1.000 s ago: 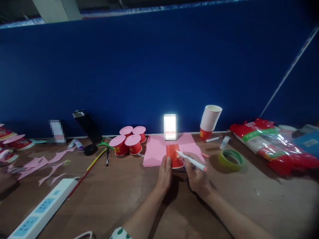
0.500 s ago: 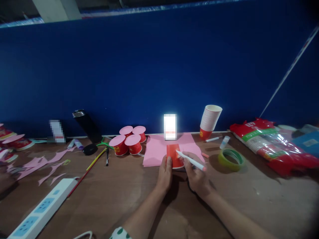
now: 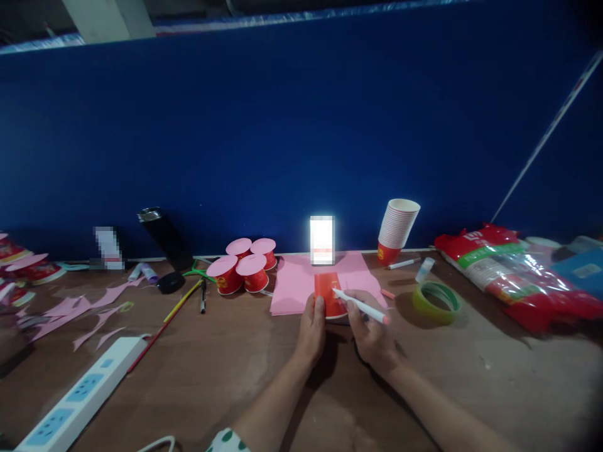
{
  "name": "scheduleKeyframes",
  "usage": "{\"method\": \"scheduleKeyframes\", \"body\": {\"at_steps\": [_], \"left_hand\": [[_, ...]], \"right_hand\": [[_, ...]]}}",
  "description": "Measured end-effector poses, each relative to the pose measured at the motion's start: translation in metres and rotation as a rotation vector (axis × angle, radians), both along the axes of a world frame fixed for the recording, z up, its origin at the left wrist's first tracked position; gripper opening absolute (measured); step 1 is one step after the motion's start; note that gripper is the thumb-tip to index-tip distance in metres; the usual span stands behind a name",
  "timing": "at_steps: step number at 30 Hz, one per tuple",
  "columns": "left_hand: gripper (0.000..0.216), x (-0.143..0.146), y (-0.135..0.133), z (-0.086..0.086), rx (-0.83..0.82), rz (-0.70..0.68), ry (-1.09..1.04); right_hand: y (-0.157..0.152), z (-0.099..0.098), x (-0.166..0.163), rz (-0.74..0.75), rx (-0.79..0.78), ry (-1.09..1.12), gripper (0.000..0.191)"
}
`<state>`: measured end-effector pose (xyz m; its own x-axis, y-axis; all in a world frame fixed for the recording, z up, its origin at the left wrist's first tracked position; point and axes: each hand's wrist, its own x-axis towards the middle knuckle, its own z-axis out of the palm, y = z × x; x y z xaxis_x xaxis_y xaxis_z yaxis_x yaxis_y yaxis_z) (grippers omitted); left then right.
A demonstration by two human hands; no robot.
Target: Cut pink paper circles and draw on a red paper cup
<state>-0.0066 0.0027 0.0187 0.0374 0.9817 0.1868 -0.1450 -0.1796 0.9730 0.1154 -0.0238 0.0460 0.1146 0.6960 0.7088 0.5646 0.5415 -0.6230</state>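
My left hand (image 3: 313, 326) grips a red paper cup (image 3: 328, 294) by its left side, rim down. In my right hand (image 3: 374, 339) is a white marker (image 3: 365, 306) with a pinkish end, its tip at the front of the cup. A small light mark shows on the red surface near that tip. Behind the cup lie pink paper sheets (image 3: 292, 285), and a bright, blurred-out upright phone-like shape (image 3: 322, 240) stands at their back edge. Left of the sheets stand several upside-down red cups with pink paper discs (image 3: 251, 265) on top.
On the right are a leaning stack of paper cups (image 3: 398, 226), a roll of tape (image 3: 436, 302) and red plastic packs of cups (image 3: 509, 270). A power strip (image 3: 85, 392), pink scraps (image 3: 66, 314) and a black flask (image 3: 164, 238) lie left. Another person's hand (image 3: 9, 336) shows at the left edge.
The marker's tip has shifted slightly downward on the cup, and a light mark there shows more clearly. My left hand and the cup stay nearly still.
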Motion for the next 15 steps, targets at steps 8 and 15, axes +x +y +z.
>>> {"method": "scheduleKeyframes", "body": {"at_steps": [8,15], "left_hand": [[0.039,0.0002,-0.0006,0.0007,0.0,-0.006,0.001],[0.04,-0.0002,0.0004,-0.0003,-0.002,0.015,-0.007]], "right_hand": [[0.0004,-0.0043,0.0009,0.011,-0.021,-0.002,0.015],[-0.0001,-0.0054,-0.0002,0.021,-0.011,-0.004,0.016]]}}
